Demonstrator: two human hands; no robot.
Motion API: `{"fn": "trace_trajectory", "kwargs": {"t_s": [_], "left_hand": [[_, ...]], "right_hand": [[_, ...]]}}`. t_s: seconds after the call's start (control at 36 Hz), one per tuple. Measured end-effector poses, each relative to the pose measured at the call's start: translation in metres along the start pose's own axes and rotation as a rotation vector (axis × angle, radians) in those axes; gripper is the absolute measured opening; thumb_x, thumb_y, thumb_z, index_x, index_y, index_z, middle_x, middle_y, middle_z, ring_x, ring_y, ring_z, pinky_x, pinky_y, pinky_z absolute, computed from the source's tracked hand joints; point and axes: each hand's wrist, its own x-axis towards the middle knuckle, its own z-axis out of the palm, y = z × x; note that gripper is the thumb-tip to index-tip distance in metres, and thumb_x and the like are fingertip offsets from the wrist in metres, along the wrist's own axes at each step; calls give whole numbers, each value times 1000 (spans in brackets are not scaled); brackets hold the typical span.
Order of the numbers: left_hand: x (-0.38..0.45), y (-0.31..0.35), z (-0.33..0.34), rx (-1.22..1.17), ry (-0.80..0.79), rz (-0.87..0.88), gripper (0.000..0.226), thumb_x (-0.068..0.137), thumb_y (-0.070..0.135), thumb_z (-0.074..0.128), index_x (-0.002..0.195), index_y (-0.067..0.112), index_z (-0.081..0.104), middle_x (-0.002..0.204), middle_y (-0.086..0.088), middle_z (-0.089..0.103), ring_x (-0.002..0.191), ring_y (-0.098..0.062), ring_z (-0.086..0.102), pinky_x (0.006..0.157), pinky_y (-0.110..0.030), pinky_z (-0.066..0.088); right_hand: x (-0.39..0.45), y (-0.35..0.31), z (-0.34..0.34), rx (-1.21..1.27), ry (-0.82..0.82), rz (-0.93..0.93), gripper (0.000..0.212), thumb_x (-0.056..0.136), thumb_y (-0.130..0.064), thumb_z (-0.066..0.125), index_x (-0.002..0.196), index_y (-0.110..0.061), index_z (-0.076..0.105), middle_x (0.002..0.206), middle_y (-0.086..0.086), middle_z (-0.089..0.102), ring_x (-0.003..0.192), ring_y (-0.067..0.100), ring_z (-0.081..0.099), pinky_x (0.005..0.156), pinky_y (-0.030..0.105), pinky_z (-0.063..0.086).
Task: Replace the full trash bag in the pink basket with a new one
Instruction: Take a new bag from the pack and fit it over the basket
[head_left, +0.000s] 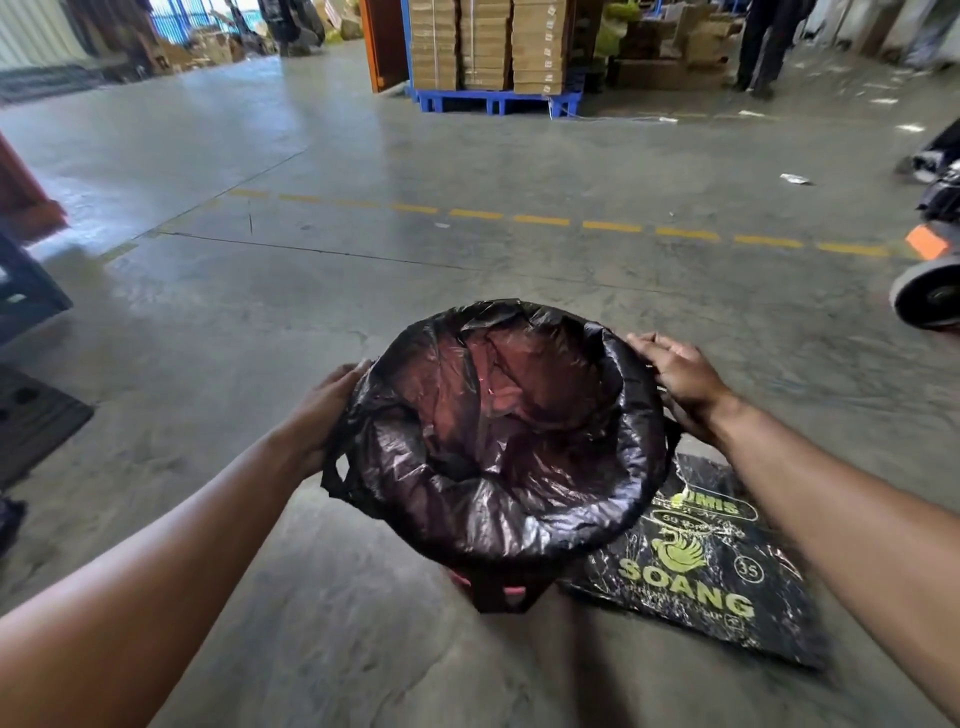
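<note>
While the black trash bag (498, 457) lines the pink basket (511, 590) on the concrete floor (363, 597), its edge folded over the rim, seat it evenly by smoothing downward. Left hand (324, 410) presses flat, fingers open, against the left side; right hand (685, 382) lies spread on the right rim. A printed bag pack (717, 571) lies just beside.

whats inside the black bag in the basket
Nothing visible: the black bag looks empty, with the pink basket glowing through its thin film. Crumpled folds hide the very bottom.
</note>
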Motion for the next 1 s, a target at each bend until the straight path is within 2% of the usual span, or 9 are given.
{"fn": "trace_trajectory", "kwargs": {"t_s": [0.08, 0.17, 0.22, 0.33, 0.44, 0.56, 0.75, 0.89, 1.0], "left_hand": [[-3, -10, 0, -44, 79, 36, 22, 101, 30, 57, 105, 9, 63, 85, -10, 69, 69, -19, 68, 57, -29, 61], [1, -16, 0, -16, 192, 62, 17, 102, 23, 56, 97, 8, 62, 72, -5, 71, 58, -14, 69, 52, -26, 58], [2, -22, 2, 54, 237, 71, 10, 99, 13, 58, 92, 8, 63, 72, -7, 70, 52, -11, 68, 50, -23, 56], [4, -36, 3, 187, 380, 82, 16, 92, 12, 57, 84, 15, 70, 78, -5, 73, 73, -18, 68, 67, -26, 54], [6, -40, 0, 439, 466, 74, 25, 93, 20, 58, 113, 13, 72, 114, -18, 74, 102, -30, 68, 89, -38, 53], [-8, -17, -8, 495, 631, 193, 38, 99, 39, 45, 117, 16, 70, 121, -21, 70, 109, -37, 67, 97, -45, 53], [-60, 0, 9, 339, 179, 169, 55, 94, 57, 52, 131, 16, 57, 120, -5, 67, 103, -21, 65, 79, -35, 49], [-77, -12, 35, 370, 41, 161, 31, 96, 38, 59, 127, 40, 54, 126, 6, 67, 100, -3, 71, 74, -26, 54], [-68, -13, 43, 465, 81, 174, 60, 94, 26, 67, 146, 31, 39, 129, -6, 65, 111, -22, 66, 98, -40, 54]], "right_hand": [[-15, 12, -3, -190, 3, -18, 26, 99, -28, 61, 86, -11, 76, 80, 5, 74, 64, 11, 66, 56, 21, 53], [-25, 20, -2, -267, -5, -38, 39, 103, -24, 54, 108, 11, 70, 107, 29, 72, 89, 27, 62, 91, 50, 53], [-31, 21, 2, -284, 46, -50, 40, 103, -25, 54, 111, 11, 69, 115, 32, 70, 94, 28, 61, 100, 53, 49], [-38, 27, 10, -327, 167, -69, 46, 100, -32, 58, 92, 11, 71, 90, 14, 68, 83, 23, 58, 78, 38, 47], [-50, 35, 13, -540, 270, -94, 43, 100, -43, 55, 81, -10, 74, 78, 2, 66, 80, 20, 61, 69, 32, 42], [-58, 37, 14, -638, 319, -94, 60, 101, -45, 49, 51, -14, 38, 49, -2, 43, 55, 23, 45, 53, 31, 33], [-73, 33, 24, -619, 358, -12, 51, 103, -52, 40, 71, -14, 54, 81, 16, 65, 85, 35, 65, 68, 33, 38], [-88, 31, 34, -572, 392, -27, 64, 101, -59, 31, 60, -14, 49, 64, 6, 56, 69, 29, 56, 62, 35, 36], [-99, 37, 36, -610, 376, -46, 55, 96, -60, 45, 80, -11, 64, 80, 11, 69, 78, 31, 64, 70, 36, 48]]}}
